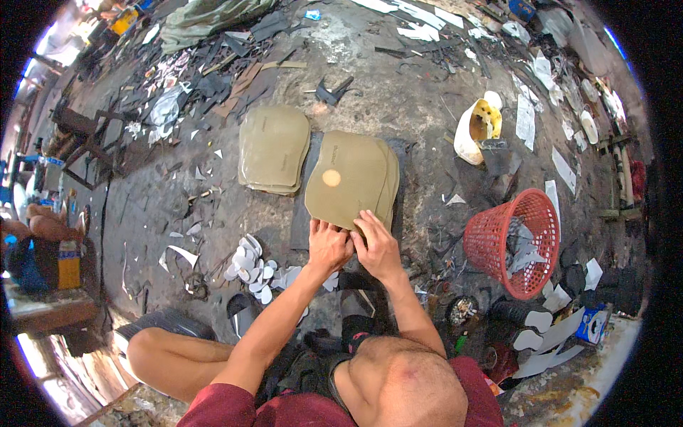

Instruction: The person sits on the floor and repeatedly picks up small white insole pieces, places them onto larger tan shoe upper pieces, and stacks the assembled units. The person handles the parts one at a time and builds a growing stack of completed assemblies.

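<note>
A stack of olive-green cut sheets [348,171] with curved outlines lies on a dark mat [302,231] in front of me. A pale round spot marks the top sheet. At the stack's near edge my left hand [329,248] is closed, its fingers curled at the edge of the top sheet. Close beside it, my right hand [377,245] has its fingers on that sheet's near right corner and its thumb by the edge, closed on it. The undersides of both grips are hidden. A second stack of similar sheets [274,148] sits to the left.
Small white oval pieces [250,267] are heaped near my left forearm. On the right a red plastic basket [491,238] lies tipped, scraps inside. Beyond it stands a cut white container [473,132] with yellowish residue. Dark offcuts [242,78] litter the far floor; a metal frame [89,146] stands left.
</note>
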`<action>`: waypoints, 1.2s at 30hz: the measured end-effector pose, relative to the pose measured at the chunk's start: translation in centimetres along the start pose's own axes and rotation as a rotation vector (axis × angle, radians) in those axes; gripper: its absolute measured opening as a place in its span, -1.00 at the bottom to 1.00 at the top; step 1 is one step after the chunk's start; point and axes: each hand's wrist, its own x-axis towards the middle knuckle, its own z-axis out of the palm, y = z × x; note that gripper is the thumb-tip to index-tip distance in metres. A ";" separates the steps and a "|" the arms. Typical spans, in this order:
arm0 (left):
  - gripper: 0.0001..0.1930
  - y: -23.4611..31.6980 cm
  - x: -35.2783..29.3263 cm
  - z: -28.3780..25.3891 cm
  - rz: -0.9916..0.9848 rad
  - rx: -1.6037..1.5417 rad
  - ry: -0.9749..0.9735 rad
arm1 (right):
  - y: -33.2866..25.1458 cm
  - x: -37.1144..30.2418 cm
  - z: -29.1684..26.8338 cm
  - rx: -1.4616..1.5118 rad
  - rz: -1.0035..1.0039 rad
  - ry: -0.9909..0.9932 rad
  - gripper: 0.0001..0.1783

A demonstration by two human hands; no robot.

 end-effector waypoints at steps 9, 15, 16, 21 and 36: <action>-0.76 -0.2 0.9 -0.2 -0.169 -0.183 -0.047 | 2.9 5.8 -3.1 -0.177 0.076 0.079 -0.87; -0.75 0.6 0.6 0.3 -0.118 -0.061 0.126 | 2.7 4.0 -3.1 -0.194 0.054 -0.257 -0.84; -0.75 0.5 0.6 0.3 -0.083 -0.048 0.145 | 2.3 3.1 -2.7 -0.102 -0.054 -0.166 -0.83; -0.75 0.6 0.6 0.0 -0.165 -0.064 -0.011 | 2.5 2.8 -2.9 -0.105 -0.025 -0.100 -0.81; -0.74 1.0 0.0 0.3 -0.049 -0.042 0.166 | 5.3 5.1 -0.9 -0.020 0.030 -0.386 -0.72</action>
